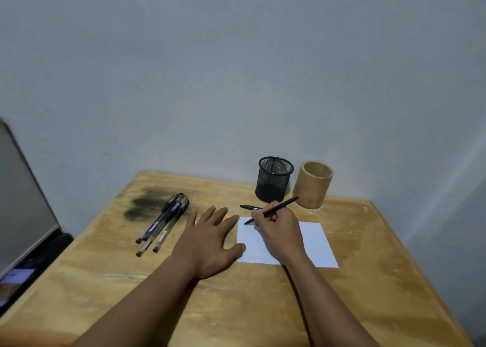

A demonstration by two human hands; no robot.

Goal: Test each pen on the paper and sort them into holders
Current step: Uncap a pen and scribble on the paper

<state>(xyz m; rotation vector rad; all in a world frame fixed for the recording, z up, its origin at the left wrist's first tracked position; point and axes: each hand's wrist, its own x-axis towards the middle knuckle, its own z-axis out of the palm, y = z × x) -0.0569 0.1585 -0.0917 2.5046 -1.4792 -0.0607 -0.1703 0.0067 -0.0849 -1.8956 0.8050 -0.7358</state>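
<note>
The right hand (278,231) pinches a black pen (276,209), tip on the paper (315,241) near its far-left corner, barrel slanting back-right — toward the mesh holder (274,179) and wooden holder (313,185) at the far edge of the tabletop (263,307). The left hand (210,241) lies flat, fingers spread, thumb on the paper; the other pens (163,223) lie leftward.

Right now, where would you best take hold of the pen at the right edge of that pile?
Pinch the rightmost pen at mid-barrel, coming from above on its right side. It lies flat on the table, its right flank is free, and the other pens crowd its left.
</note>
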